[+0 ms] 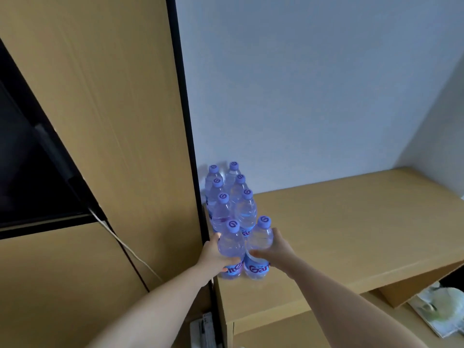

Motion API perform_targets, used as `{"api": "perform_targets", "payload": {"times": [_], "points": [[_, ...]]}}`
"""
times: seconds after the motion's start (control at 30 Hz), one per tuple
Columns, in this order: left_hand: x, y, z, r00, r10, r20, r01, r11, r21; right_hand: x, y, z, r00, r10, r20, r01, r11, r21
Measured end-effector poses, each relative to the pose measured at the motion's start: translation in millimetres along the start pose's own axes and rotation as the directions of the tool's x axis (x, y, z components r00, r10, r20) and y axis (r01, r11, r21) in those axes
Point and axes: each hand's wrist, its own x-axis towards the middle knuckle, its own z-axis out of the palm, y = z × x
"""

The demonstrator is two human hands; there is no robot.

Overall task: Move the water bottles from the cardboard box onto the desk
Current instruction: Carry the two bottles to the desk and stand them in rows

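- The left hand [213, 257] wraps its fingers round a water bottle [231, 247] at the desk's [351, 234] front left corner, gripping mid-body, likely for a steady upright set-down.
- The right hand [275, 249] grasps a second bottle [258, 247] just beside it, so the two stand as a pair.
- Six more bottles [227, 197] stand in two rows along the desk's left edge, running back to the wall [301, 96]; packing them tight probably saves surface.
- The cardboard box is out of view.
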Motion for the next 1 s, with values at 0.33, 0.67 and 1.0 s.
{"api": "perform_targets", "payload": {"times": [0.33,0.67,1.0], "points": [[-2.3,10.1,11.4,0.969,0.109,-0.221,-0.089,0.991,0.098,34.9,1.4,1.6,0.989,-0.103,0.108,0.113,0.990,-0.087],[3.0,18.7,32.6,0.944,0.086,-0.319,-0.040,0.988,0.150,49.5,9.8,0.8,0.978,-0.170,0.123,0.180,0.981,-0.072],[11.3,14.8,32.7,0.940,0.011,-0.342,0.015,0.997,0.072,62.3,5.7,-1.7,0.973,-0.172,0.152,0.179,0.983,-0.034]]}}
